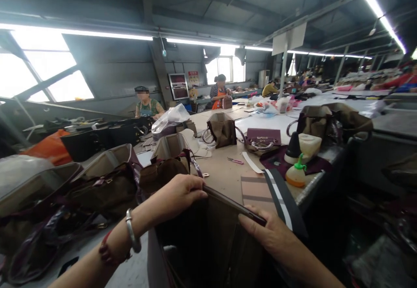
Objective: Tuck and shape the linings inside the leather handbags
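Note:
A dark brown handbag [215, 231] stands close in front of me at the table's near edge, its mouth facing up. My left hand [182, 192] pinches the left end of its top rim, thumb and fingers closed around the edge. At the rim's right end, my right hand [265, 227] grips the same edge, with the thumb on the near side. The rim runs taut and slanting between both hands. Inside, the bag is dark and its bottom is hidden. Just beyond the left hand sits another brown bag [163, 173].
Several unfinished bags [104, 188] crowd the left. Small scissors [235, 160], a purple handbag [263, 137], a green-topped bottle [296, 176], a black cone [293, 147] and dark strips [282, 196] lie ahead and right. Co-workers [220, 92] sit farther back.

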`<state>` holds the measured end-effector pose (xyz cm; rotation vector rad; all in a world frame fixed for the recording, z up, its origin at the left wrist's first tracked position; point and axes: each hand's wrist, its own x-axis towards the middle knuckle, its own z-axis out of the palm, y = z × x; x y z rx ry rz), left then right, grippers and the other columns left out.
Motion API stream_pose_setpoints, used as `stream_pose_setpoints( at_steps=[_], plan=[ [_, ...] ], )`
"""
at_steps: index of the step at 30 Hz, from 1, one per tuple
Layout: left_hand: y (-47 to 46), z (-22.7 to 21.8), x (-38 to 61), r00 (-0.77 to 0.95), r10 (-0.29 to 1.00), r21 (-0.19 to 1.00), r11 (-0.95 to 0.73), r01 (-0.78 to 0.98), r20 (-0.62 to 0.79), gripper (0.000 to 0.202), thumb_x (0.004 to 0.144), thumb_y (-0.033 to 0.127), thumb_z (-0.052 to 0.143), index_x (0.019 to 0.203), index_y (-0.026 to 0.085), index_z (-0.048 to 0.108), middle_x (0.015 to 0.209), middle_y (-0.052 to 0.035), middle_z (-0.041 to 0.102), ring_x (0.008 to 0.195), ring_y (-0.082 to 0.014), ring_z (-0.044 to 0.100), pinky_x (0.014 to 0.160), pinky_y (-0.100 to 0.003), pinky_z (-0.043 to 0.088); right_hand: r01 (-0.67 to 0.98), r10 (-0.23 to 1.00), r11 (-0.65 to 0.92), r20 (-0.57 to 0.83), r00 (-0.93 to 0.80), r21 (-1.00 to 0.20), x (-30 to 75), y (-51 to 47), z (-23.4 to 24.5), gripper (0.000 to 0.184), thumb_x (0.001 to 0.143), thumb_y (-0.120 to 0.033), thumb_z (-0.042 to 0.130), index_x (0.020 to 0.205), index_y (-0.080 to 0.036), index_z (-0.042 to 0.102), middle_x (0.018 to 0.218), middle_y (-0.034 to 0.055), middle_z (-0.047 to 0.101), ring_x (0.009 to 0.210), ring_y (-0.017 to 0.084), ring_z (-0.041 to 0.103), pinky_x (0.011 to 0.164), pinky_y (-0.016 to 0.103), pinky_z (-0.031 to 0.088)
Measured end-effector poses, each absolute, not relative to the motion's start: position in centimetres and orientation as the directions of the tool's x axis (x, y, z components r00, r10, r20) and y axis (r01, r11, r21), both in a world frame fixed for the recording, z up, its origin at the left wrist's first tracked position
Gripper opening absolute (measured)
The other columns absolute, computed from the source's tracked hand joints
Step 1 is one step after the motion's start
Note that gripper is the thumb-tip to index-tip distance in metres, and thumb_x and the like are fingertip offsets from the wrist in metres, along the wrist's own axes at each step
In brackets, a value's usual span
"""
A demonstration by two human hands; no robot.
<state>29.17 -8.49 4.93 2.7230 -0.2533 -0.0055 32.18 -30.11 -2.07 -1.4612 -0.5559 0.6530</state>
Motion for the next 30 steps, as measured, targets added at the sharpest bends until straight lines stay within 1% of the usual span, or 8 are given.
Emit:
stream_pose_setpoints(
  at_steps=[5,10,15,19,21,23,25,30],
  plan=[
    [-10.4,4.8,30.7,0.985,-0.175,0.32,-0.933,-0.165,-0.001,0.02,0.078,0.029,0.045,0.077,0.016,0.06,0.069,-0.0004,0.057,0.064,-0.0119,0.05,0.061,-0.019,0.035,0.001,0.606,0.033,0.021,0.795,-0.999,32.9,-31.2,-4.2,0.04,0.074,-0.036,0.057,0.109,-0.018,0.052,0.099,0.0043,0.06,0.09,0.021,0.056,0.077,0.03,0.044],
    [-12.2,3.9,33.3,0.976,-0.214,0.233,-0.952,-0.2,-0.034,0.019,0.077,0.028,0.046,0.069,0.016,0.059,0.063,0.0001,0.056,0.061,-0.0114,0.048,0.056,-0.019,0.032,0.181,0.49,-0.022,0.147,0.859,-0.983,33.8,-32.5,-5.5,0.033,0.077,-0.037,0.052,0.101,-0.015,0.056,0.098,0.006,0.06,0.093,0.021,0.053,0.082,0.031,0.04],
    [-14.2,2.5,35.4,0.946,-0.304,0.21,-0.938,-0.276,-0.11,0.019,0.075,0.03,0.047,0.068,0.017,0.059,0.063,-0.0001,0.057,0.06,-0.0111,0.048,0.055,-0.019,0.031,0.189,0.5,-0.066,0.131,0.856,-0.98,33.4,-34.4,-7.1,0.028,0.08,-0.037,0.045,0.086,-0.013,0.058,0.079,0.0036,0.061,0.077,0.019,0.055,0.068,0.027,0.043],
    [-16.0,1.6,35.9,0.924,-0.345,0.151,-0.935,-0.322,-0.164,0.021,0.074,0.029,0.047,0.063,0.016,0.058,0.058,0.0005,0.054,0.055,-0.0099,0.045,0.053,-0.019,0.03,0.254,0.477,-0.242,0.114,0.872,-0.936,32.2,-35.6,-8.1,0.025,0.081,-0.032,0.042,0.07,-0.014,0.054,0.064,-0.0003,0.055,0.061,0.014,0.051,0.053,0.022,0.036],
    [-16.6,1.3,36.0,0.913,-0.365,0.127,-0.93,-0.346,-0.181,0.021,0.075,0.028,0.047,0.062,0.016,0.058,0.057,0.0007,0.054,0.054,-0.0095,0.045,0.052,-0.019,0.03,0.258,0.49,-0.287,0.09,0.867,-0.922,31.7,-36.0,-8.2,0.023,0.08,-0.032,0.044,0.066,-0.015,0.052,0.06,-0.0017,0.052,0.057,0.012,0.049,0.05,0.021,0.033],
    [-17.1,0.9,35.9,0.901,-0.387,0.111,-0.922,-0.371,-0.198,0.021,0.075,0.028,0.046,0.062,0.016,0.058,0.057,0.0005,0.055,0.055,-0.0097,0.046,0.053,-0.019,0.03,0.222,0.517,-0.264,0.057,0.854,-0.938,31.5,-36.2,-8.3,0.019,0.077,-0.033,0.051,0.071,-0.016,0.054,0.064,-0.0018,0.055,0.06,0.013,0.051,0.051,0.02,0.034],
    [-17.5,0.4,35.8,0.888,-0.404,0.102,-0.915,-0.391,-0.221,0.02,0.075,0.028,0.047,0.063,0.016,0.058,0.058,0.0001,0.056,0.056,-0.0104,0.048,0.053,-0.019,0.031,0.171,0.537,-0.206,0.034,0.843,-0.964,31.4,-36.1,-8.6,0.019,0.073,-0.033,0.056,0.081,-0.016,0.056,0.072,-0.0008,0.058,0.067,0.015,0.054,0.055,0.021,0.037],
    [-18.3,-1.4,35.4,0.865,-0.425,0.063,-0.904,-0.424,-0.267,0.016,0.073,0.026,0.05,0.066,0.017,0.061,0.063,-0.0022,0.06,0.06,-0.0127,0.052,0.055,-0.02,0.033,0.041,0.53,-0.114,-0.026,0.848,-0.993,30.7,-34.8,-10.8,0.024,0.067,-0.023,0.06,0.09,-0.016,0.056,0.085,0.0017,0.061,0.077,0.018,0.056,0.065,0.024,0.041]
  ],
)
